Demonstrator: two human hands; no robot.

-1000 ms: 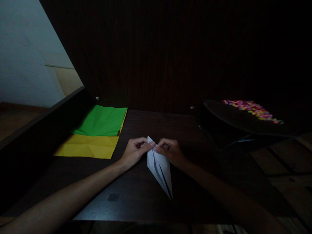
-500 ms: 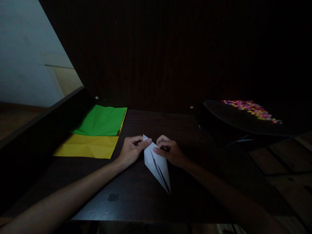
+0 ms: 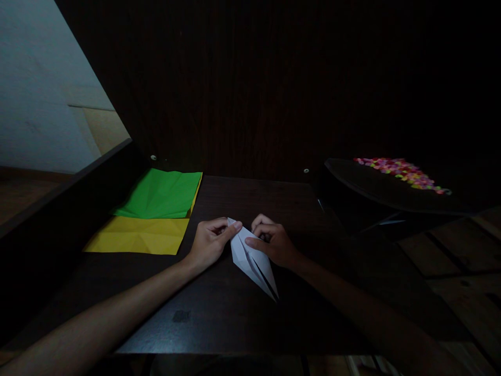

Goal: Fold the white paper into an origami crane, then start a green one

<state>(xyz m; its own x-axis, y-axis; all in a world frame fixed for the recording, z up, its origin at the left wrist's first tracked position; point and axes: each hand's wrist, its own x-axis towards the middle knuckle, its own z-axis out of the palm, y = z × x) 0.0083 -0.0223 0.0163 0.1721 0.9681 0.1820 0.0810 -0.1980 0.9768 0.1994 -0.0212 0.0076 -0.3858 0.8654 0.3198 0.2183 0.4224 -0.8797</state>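
Note:
A white sheet of paper folded into a long kite shape point(image 3: 250, 258) is held over the dark tabletop, its split narrow points toward me and to the right. My left hand point(image 3: 213, 239) pinches its far-left tip, thumb on top and fingers underneath. On the right edge, my right hand point(image 3: 274, 241) grips the same folded paper with the thumb on its upper face and the other fingers curled. A dark slit runs between the two lower flaps. The undersides of both hands' grips are hidden.
Left of my hands lie a creased green paper sheet point(image 3: 160, 193) and a yellow paper sheet point(image 3: 136, 236) partly beneath it. A dark wooden panel point(image 3: 235, 94) rises behind the table point(image 3: 188, 329). At right, a dark curved object point(image 3: 376, 188) bears a string of colourful small pieces point(image 3: 403, 174).
The folded paper's lower points have swung slightly up and to the right. Both hands keep their hold with almost no shift.

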